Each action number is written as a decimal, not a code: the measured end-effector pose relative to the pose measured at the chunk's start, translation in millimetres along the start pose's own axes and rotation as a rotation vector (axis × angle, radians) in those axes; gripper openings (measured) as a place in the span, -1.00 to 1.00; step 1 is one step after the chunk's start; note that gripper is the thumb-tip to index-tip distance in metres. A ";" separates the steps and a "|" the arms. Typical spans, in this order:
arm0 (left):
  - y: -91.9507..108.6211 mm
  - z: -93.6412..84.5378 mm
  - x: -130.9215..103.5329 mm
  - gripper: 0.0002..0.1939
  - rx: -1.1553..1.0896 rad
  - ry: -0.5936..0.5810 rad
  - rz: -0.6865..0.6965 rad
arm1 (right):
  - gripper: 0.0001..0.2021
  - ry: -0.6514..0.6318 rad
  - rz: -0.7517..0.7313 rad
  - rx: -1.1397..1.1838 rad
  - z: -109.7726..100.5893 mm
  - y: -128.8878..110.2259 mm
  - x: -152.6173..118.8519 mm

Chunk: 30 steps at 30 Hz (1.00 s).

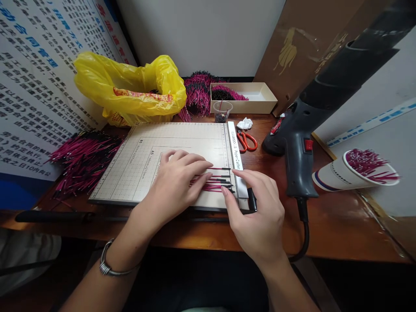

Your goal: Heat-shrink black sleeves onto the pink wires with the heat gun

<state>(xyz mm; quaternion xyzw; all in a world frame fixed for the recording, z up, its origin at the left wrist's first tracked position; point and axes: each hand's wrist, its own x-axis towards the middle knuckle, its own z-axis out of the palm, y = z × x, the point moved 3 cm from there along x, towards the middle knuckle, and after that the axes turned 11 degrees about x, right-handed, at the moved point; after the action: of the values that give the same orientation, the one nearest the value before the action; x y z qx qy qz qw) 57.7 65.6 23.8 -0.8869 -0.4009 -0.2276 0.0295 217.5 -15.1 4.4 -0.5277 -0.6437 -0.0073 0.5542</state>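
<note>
Several thin magenta wires with black ends [217,182] lie across the right part of a paper cutter board [182,138], their black ends pointing right. Over their left portions rests my left hand [178,177], fingers bent and pressing the wires against the board. A single wire [221,168] lies slightly apart, behind the others, by the left fingertips. My right hand [256,199] is beside the cutter's white strip [238,164], thumb and index finger spread around the black ends, with nothing visibly held between them.
A heat gun [300,143] stands at right, near a paper cup of wires [331,173]. Orange scissors [247,141], a clear cup [222,113] and an open box [260,104] sit behind. At left are a yellow bag [130,93] and a wire pile [87,160].
</note>
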 end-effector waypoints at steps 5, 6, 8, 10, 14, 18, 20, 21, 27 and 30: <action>19.9 -1.5 -20.4 -0.66 0.045 -0.017 0.054 | -0.83 0.020 0.044 -0.025 2.2 2.4 -2.5; 24.1 -0.5 -25.9 -0.61 0.068 -0.019 0.064 | -0.83 0.025 0.055 -0.034 2.7 3.1 -3.1; 31.4 2.0 -36.5 -0.54 0.117 -0.016 0.083 | -0.82 0.029 0.074 -0.049 3.6 4.1 -3.8; 36.7 3.2 -44.9 -0.51 0.150 -0.002 0.094 | -0.81 0.026 0.085 -0.058 4.2 4.3 -4.1; 40.7 0.5 -52.2 -0.52 0.169 0.014 0.093 | -0.81 0.017 0.094 -0.061 4.8 3.6 -4.5; 38.5 -2.2 -52.7 -0.54 0.182 0.015 0.074 | -0.84 0.007 0.091 -0.076 5.6 3.6 -5.8; 37.2 -1.2 -52.8 -0.52 0.182 0.007 0.077 | -0.86 0.004 0.089 -0.091 6.0 4.0 -6.6; 36.7 -0.5 -52.9 -0.52 0.182 0.005 0.081 | -0.86 0.003 0.087 -0.097 6.1 4.1 -7.0; 34.1 1.3 -54.4 -0.50 0.198 0.018 0.055 | -0.86 -0.013 0.065 -0.132 7.0 3.2 -7.6; 31.7 -0.3 -55.8 -0.51 0.194 0.044 0.025 | -0.87 -0.019 0.063 -0.143 7.2 3.0 -7.5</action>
<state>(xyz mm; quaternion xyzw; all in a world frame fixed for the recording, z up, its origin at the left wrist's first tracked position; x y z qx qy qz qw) 48.5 5.2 4.4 -0.8796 -0.4094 -0.2064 0.1270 213.2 -14.6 -5.5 -0.5861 -0.6299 -0.0307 0.5088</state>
